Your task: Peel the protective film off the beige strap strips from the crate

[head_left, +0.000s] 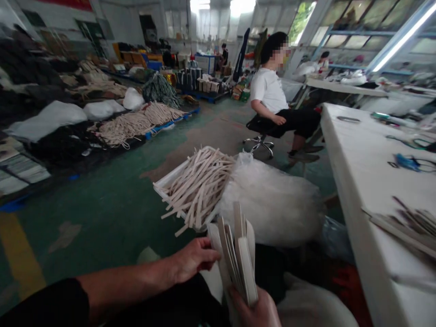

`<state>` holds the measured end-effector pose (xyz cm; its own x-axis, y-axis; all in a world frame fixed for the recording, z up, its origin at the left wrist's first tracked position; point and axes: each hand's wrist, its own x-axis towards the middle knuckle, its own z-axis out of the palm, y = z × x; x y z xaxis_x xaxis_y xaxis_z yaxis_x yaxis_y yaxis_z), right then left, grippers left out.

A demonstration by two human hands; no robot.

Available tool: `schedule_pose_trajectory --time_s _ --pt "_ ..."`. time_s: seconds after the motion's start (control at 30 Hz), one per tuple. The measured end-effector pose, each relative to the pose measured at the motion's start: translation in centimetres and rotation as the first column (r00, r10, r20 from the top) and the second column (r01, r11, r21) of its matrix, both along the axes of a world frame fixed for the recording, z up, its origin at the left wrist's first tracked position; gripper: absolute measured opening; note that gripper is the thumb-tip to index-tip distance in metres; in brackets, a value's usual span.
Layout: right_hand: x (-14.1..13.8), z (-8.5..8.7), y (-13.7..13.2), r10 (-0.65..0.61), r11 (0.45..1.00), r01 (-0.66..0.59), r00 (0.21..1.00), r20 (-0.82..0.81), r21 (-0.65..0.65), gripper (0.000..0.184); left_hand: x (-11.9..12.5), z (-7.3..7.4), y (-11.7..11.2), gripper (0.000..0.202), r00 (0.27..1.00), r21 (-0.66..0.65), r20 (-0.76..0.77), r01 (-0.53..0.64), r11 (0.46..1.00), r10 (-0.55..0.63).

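My right hand is closed around the lower end of a bundle of flat, pale beige strips, which stand upright and fan apart at the top. At the bundle's left side, my left hand has its fingers curled together at the edge of the outermost strip. Just beyond my hands, a white tray on the floor holds a heap of long, loose beige strips. Several strip ends hang over its near rim.
A large clear plastic bag lies right of the tray. On my right runs a white table with more strips and scissors with blue. A person sits on a swivel chair ahead. Beige cord bundles lie at left.
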<state>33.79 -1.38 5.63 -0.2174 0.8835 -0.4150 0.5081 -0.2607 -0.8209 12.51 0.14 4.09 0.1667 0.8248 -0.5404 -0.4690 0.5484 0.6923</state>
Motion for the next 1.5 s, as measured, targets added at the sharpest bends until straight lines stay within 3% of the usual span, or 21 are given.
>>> schedule_pose_trajectory --time_s 0.03,0.13,0.27,0.37,0.53,0.73,0.83,0.97,1.1,1.2,1.27,1.5 --pt "-0.4 0.3 0.2 -0.062 0.998 0.062 0.998 -0.013 0.024 0.041 0.2 0.1 -0.1 0.039 1.0 -0.018 0.027 0.008 1.0 -0.007" --pt "-0.9 1.6 0.6 -0.063 0.998 0.063 0.997 -0.052 0.012 0.038 0.3 0.7 0.1 0.039 0.999 -0.006 0.038 -0.028 1.0 0.028" --pt "-0.1 3.0 -0.8 -0.025 1.0 0.025 0.999 -0.027 -0.011 0.035 -0.8 1.4 0.8 0.034 0.998 0.046 -0.027 -0.058 0.997 0.059" --pt "0.3 3.1 -1.9 -0.023 0.999 0.023 1.0 0.003 -0.034 0.031 -0.1 1.2 -0.4 0.033 0.999 -0.004 -0.001 0.038 0.999 -0.038" --pt "0.2 2.6 -1.8 -0.103 0.994 0.101 0.994 -0.043 -0.038 0.036 3.1 1.0 -2.9 0.032 0.966 -0.034 0.125 0.233 0.972 -0.227" --pt "1.8 3.4 -3.4 -0.087 0.99 0.08 0.994 -0.062 -0.113 0.037 1.5 1.0 -0.3 0.029 0.998 0.002 -0.034 0.056 0.998 -0.056" --pt "1.4 3.4 -3.4 -0.117 0.991 0.114 0.992 -0.048 -0.063 0.035 1.5 1.1 -0.1 0.03 0.992 0.006 -0.032 0.124 0.992 -0.124" --pt "0.4 2.8 -1.8 -0.209 0.977 0.197 0.96 -0.184 -0.082 0.037 2.8 1.6 -1.1 0.029 0.974 0.005 0.069 0.215 0.977 -0.215" --pt "1.4 2.7 -1.4 -0.294 0.954 0.243 0.876 -0.383 -0.178 0.037 2.1 2.4 -0.3 0.026 0.98 -0.139 0.156 0.146 0.98 -0.124" --pt "2.2 2.8 -1.8 -0.321 0.946 0.303 0.818 -0.478 -0.116 0.029 1.2 2.7 0.5 0.029 0.973 -0.217 0.224 0.102 0.971 -0.052" --pt "2.1 2.7 -1.9 -0.294 0.949 0.31 0.82 -0.491 -0.05 0.027 1.2 2.7 0.3 0.029 0.96 -0.253 0.276 0.121 0.96 -0.048" --pt "0.5 2.4 -1.7 -0.002 0.964 0.095 0.937 -0.35 0.25 0.007 3.0 1.6 -1.9 0.02 0.88 -0.223 0.4 0.365 0.904 -0.256"
